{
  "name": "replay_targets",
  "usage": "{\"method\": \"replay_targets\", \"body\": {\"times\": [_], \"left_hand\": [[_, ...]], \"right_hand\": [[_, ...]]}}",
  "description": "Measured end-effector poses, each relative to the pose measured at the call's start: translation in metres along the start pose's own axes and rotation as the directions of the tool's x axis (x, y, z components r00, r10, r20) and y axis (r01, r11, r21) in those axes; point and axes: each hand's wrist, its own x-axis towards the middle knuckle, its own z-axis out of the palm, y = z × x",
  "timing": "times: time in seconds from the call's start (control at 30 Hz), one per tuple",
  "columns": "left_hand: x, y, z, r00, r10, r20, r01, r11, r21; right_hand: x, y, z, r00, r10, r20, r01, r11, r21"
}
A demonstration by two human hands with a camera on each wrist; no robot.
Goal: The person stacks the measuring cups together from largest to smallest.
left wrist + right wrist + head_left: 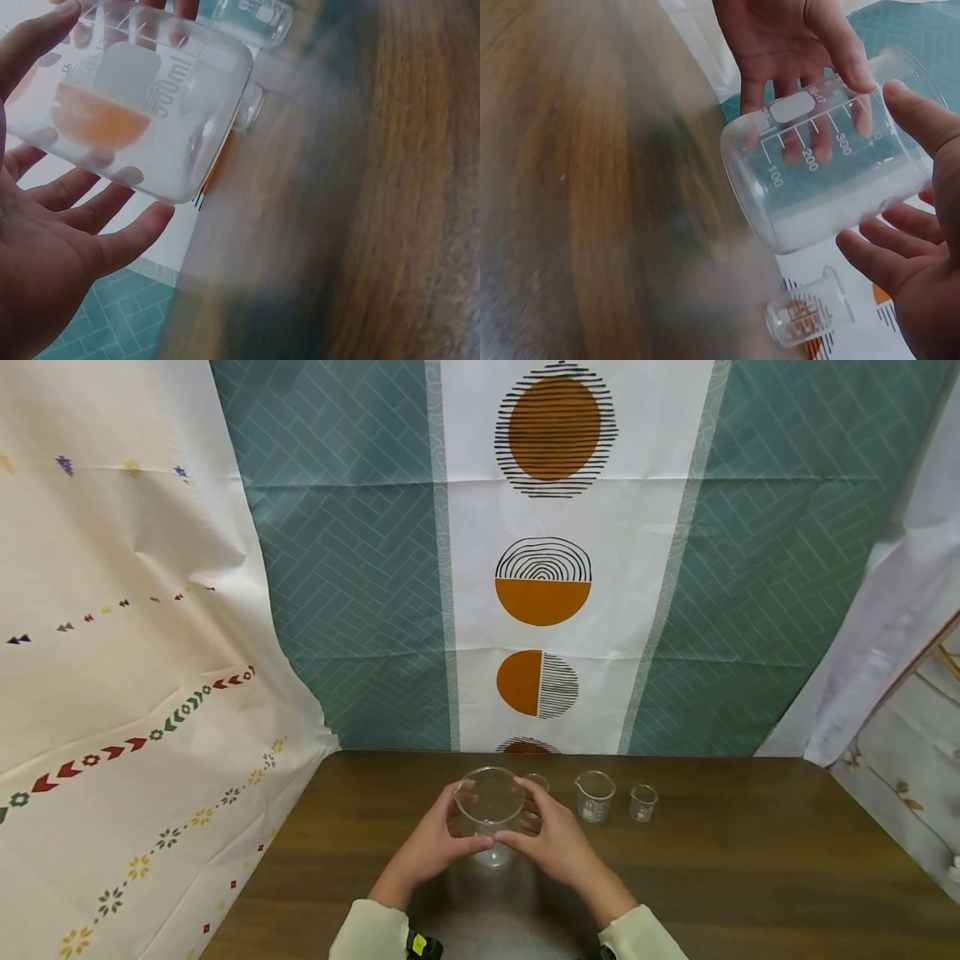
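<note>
A large clear glass beaker [491, 806] with white measuring marks is held upright between both hands, over the front middle of the wooden table. My left hand [429, 845] curves round its left side, with the thumb on the near face. From the other side my right hand [558, 842] grips it, its thumb close to the left thumb. The right wrist view shows the beaker's [825, 157] scale and a white label patch; "500ml" reads in the left wrist view. It looks empty. Whether its base touches the table, I cannot tell.
Behind the right hand stands a small beaker [537, 783], partly hidden. Farther right are a medium beaker [595, 797] and another small beaker [643, 803]. A patterned cloth [540, 693] hangs at the table's [750, 860] back edge, and a cream cloth [150, 693] hangs at left.
</note>
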Motion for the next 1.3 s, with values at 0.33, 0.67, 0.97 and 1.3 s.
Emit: {"method": "replay_targets", "body": {"times": [0.33, 0.67, 0.97, 1.3], "left_hand": [[-0.006, 0.001, 0.008, 0.999, 0.017, 0.031, -0.017, 1.000, 0.018], [-0.011, 0.005, 0.016, 0.996, 0.042, 0.078, -0.044, 0.999, 0.022], [-0.017, 0.002, 0.024, 0.993, 0.026, 0.117, -0.029, 0.999, 0.026], [-0.023, 0.001, 0.029, 0.993, 0.032, 0.115, -0.041, 0.996, 0.074]], "right_hand": [[-0.012, 0.002, -0.009, 0.999, 0.006, 0.053, -0.005, 1.000, -0.011], [-0.025, 0.003, -0.020, 0.997, 0.000, 0.082, 0.000, 1.000, 0.002], [-0.036, 0.008, -0.024, 0.987, 0.020, 0.160, -0.015, 0.999, -0.032], [-0.043, 0.010, -0.025, 0.982, 0.017, 0.190, -0.010, 0.999, -0.039]]}}
